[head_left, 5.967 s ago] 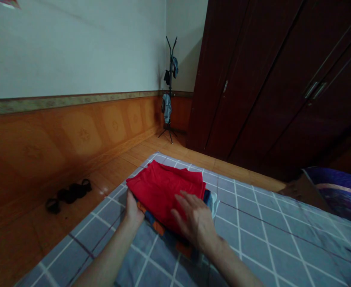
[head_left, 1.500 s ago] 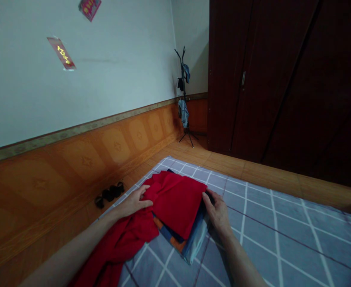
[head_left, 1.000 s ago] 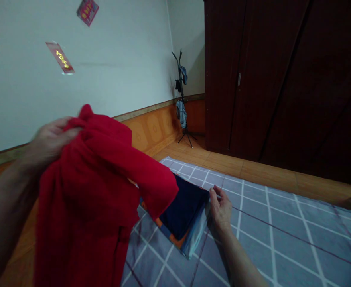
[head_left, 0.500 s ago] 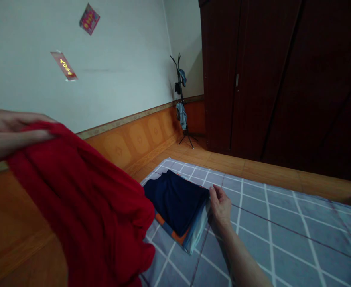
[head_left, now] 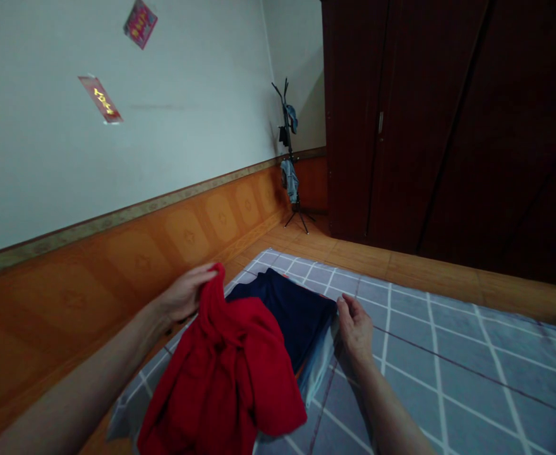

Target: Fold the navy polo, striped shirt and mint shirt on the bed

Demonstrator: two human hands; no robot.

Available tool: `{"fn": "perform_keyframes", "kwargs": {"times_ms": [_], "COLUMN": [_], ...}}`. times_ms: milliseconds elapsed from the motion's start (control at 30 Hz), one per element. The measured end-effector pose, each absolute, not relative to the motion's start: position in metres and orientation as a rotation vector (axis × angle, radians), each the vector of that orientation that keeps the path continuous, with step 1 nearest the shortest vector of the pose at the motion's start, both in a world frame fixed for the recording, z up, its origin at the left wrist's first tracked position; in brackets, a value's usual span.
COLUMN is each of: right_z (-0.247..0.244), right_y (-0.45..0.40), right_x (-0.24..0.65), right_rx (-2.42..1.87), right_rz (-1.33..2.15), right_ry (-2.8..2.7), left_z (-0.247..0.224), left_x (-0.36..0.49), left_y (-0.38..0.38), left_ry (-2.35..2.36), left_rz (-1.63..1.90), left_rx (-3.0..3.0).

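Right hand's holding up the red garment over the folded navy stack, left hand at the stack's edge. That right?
No, the hands are swapped: the left hand holds up the red garment, and the right hand is at the edge of the folded navy stack. The head view shows it.

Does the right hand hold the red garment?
No: the left hand grips the red garment; the right hand is beside the folded navy cloth.
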State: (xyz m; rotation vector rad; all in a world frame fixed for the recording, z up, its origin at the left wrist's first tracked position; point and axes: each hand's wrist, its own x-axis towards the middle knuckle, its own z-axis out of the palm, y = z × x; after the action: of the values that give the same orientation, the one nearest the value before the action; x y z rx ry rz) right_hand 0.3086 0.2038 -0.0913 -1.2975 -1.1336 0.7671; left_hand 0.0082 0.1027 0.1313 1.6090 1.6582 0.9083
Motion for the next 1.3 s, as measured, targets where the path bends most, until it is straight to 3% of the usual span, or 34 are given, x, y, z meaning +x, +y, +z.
{"fn": "perform_keyframes", "kwargs": {"times_ms": [67,167,333,533,900,1300], "right_z": [-0.091,-0.091,-0.092,-0.096,-0.098,-0.093], "right_y": [0.203,0.203,0.204,0.207,0.207,0.206], "right_x": [0.308,0.308,0.309,0.308,0.308,0.308], "right_rx": [-1.300,-1.301,-1.313,-1.331,-1.334,-1.327], "right_rz": [0.768,0.762,0.753,0.749,0.749,0.767], "right_ry": [-1.138,-1.147,-1.157,-1.162,-1.175,-1.157], "left_z": [0.088,0.045,0.008,-0.010,0.011,0.008], "left_x": [0.002,-0.014,-0.028,-0.028,-0.006,-0.002], "left_y": [0.123,0.161,0.205,0.204,0.173,0.142], "left_ry": [1.806,1.946,2.127,2.194,1.996,1.855], "left_rz": [0.353,0.193,0.240,0.374,0.906,1.012], "left_rx": [1.784,1.839,1.872,1.932,1.845,1.203]}}
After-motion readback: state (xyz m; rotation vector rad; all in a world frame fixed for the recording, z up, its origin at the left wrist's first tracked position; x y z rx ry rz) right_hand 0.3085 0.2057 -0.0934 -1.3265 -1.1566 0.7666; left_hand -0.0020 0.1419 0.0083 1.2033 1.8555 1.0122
